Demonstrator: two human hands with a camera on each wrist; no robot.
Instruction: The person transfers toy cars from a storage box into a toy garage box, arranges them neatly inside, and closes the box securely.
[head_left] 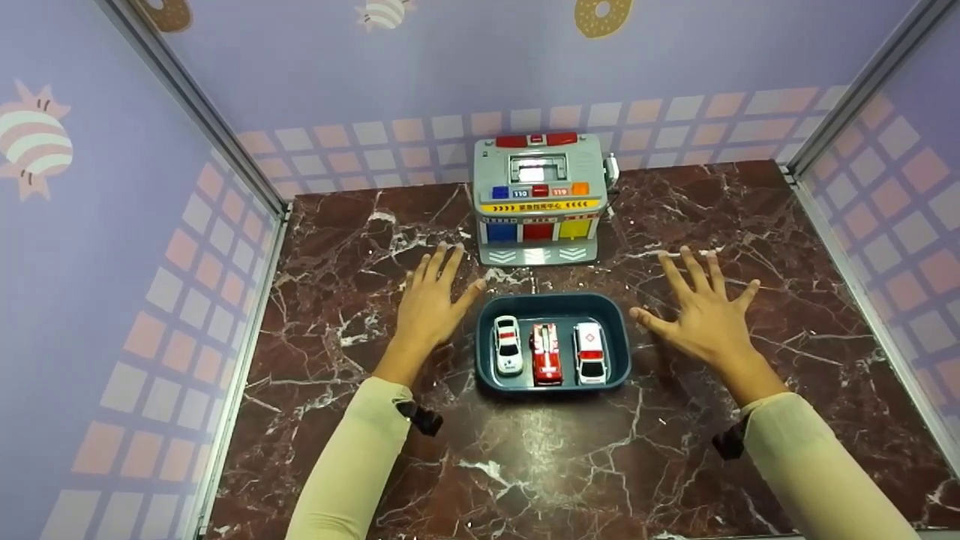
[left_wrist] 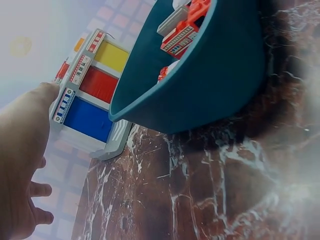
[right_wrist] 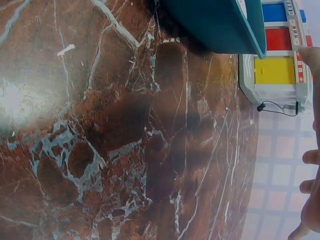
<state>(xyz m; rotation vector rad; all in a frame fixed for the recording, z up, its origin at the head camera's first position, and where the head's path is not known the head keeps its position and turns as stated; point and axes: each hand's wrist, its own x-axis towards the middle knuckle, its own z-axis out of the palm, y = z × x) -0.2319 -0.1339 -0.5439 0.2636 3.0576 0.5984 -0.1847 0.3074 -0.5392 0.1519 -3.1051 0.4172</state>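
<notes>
Tray (head_left: 553,306) between the left fingers (head_left: 451,264) and the right fingers (head_left: 674,276)

On the table (head_left: 540,457), the tray sits near both, right of the left fingers and left of the right fingers. In it, the toy car (head_left: 508,346) lies nearest the left fingers, the toy ambulance (head_left: 590,354) nearest the right fingers, and the toy fire truck (head_left: 547,356) between those two. The toy station (head_left: 538,206) stands behind the tray, nearer the left fingers than the right, with the back wall (head_left: 510,67) behind it.

Narrow gap between tray (head_left: 555,304) and station (head_left: 538,201)
</notes>
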